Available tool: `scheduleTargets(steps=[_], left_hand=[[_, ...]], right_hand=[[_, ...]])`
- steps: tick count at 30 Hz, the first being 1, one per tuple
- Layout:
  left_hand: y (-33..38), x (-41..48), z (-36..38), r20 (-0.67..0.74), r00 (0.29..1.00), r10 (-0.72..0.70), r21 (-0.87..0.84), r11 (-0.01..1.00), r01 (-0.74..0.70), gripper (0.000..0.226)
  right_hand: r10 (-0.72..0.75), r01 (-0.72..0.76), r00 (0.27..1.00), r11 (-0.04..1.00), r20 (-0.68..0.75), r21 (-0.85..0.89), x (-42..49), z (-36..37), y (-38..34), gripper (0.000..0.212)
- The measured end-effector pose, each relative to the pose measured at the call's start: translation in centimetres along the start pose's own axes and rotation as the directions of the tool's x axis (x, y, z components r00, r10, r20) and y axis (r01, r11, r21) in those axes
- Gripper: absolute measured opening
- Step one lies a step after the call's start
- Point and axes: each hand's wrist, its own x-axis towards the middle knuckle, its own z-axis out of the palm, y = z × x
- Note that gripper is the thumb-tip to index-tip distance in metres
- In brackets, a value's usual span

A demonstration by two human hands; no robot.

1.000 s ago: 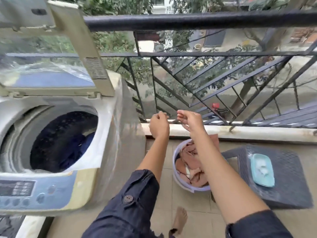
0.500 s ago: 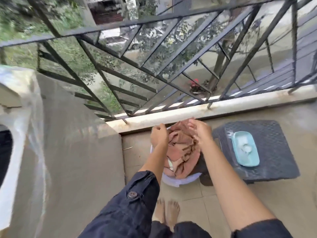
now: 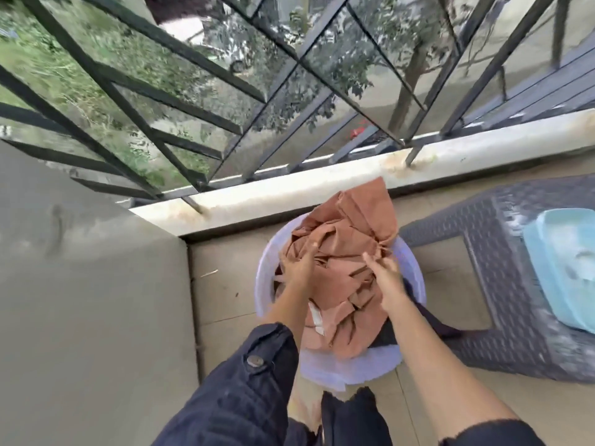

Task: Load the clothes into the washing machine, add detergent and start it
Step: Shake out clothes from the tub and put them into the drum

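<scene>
Under both hands: rust-brown clothes (image 3: 347,252), heaped in a pale purple basin (image 3: 262,284) on the floor (image 3: 222,304). Of the hands, the left hand (image 3: 297,265) digs curled fingers into the heap; the right hand (image 3: 384,278) pinches a bunched fold (cloth gathers at its fingertips). Right of the hands: dark woven stool (image 3: 508,284), carrying a blue tub (image 3: 566,268).

From my end I count two hands, one left hand (image 3: 299,267) and one right hand (image 3: 384,280). There is one lavender basin (image 3: 349,371) and one heap of rust-brown clothes (image 3: 354,226); I cannot tell how many garments make up the heap. One dark garment (image 3: 429,321) shows beneath it. I see one grey woven stool (image 3: 502,284), one pale blue tray (image 3: 566,262), one railing (image 3: 193,49), two dark sleeves and one button (image 3: 254,360).
</scene>
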Motion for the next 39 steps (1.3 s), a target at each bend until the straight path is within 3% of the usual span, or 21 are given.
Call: scheduleTargets(steps=[2, 4, 6, 10, 16, 19, 21, 23, 29, 32, 35, 39], left_hand=[[-1.4, 2.3, 0.9, 0.013, 1.0, 0.025, 0.001, 1.0, -0.025, 0.115], [-2.1, 3.6, 1.5, 0.024, 0.998, 0.055, 0.06, 0.997, -0.056, 0.092], [-3.1, 4.8, 2.0, 0.039, 0.991, 0.127, 0.04, 0.991, -0.129, 0.069], [-4.3, 5.0, 2.5, 0.06, 0.985, 0.159, -0.046, 0.987, -0.157, 0.056], [-4.0, -0.4, 2.6, 0.11, 0.985, 0.132, -0.129, 0.985, -0.118, 0.048], [-2.9, -3.5, 1.5, 0.161, 0.979, 0.126, -0.184, 0.978, -0.095, 0.025], [-1.6, -5.7, 0.6, 0.166, 0.979, 0.12, -0.158, 0.983, -0.093, 0.014], [-0.1, -8.1, -0.4, 0.156, 0.976, 0.151, -0.118, 0.984, -0.133, 0.017], [4.8, -15.7, -2.6, 0.075, 0.967, 0.245, -0.062, 0.969, -0.241, 0.046], [7.1, -20.0, -4.2, -0.019, 0.982, 0.186, -0.084, 0.979, -0.187, 0.053], [9.0, -23.9, -5.7, -0.069, 0.989, 0.129, -0.126, 0.983, -0.137, 0.051], [12.0, -28.4, -8.5, -0.021, 0.983, 0.183, -0.069, 0.98, -0.184, 0.028]], right_hand=[[0.009, -0.009, 0.999, 1.0, -0.046, 0.002, -0.8, 0.6, 0.6, 0.106], [0.043, -0.043, 0.999, 0.998, 0.006, 0.041, -3.6, 2.1, -0.6, 0.118], [0.121, -0.128, 0.989, 0.988, 0.086, 0.082, -3.5, 3.3, 0.2, 0.118], [0.14, -0.156, 0.983, 0.978, 0.115, 0.138, -1.5, 3.5, 1.7, 0.122], [0.033, -0.087, 0.983, 0.95, 0.18, 0.301, -5.6, 2.7, -0.9, 0.097], [0.0, -0.055, 0.987, 0.941, 0.161, 0.334, -9.4, 2.2, -3.4, 0.093], [0.011, -0.055, 0.992, 0.937, 0.129, 0.344, -11.7, 1.7, -5.1, 0.072], [0.034, -0.058, 0.997, 0.934, 0.074, 0.353, -13.7, 1.3, -6.9, 0.054], [-0.055, 0.057, 0.998, 0.978, -0.013, 0.2, -19.9, 0.0, -14.5, 0.049], [-0.118, 0.124, 0.99, 0.989, -0.07, 0.081, -23.3, -0.6, -18.5, 0.05], [-0.134, 0.135, 0.987, 0.991, -0.083, 0.001, -26.7, -1.0, -21.8, 0.049], [-0.13, 0.13, 0.987, 0.991, -0.096, -0.002, -31.8, -1.3, -25.2, 0.048]])
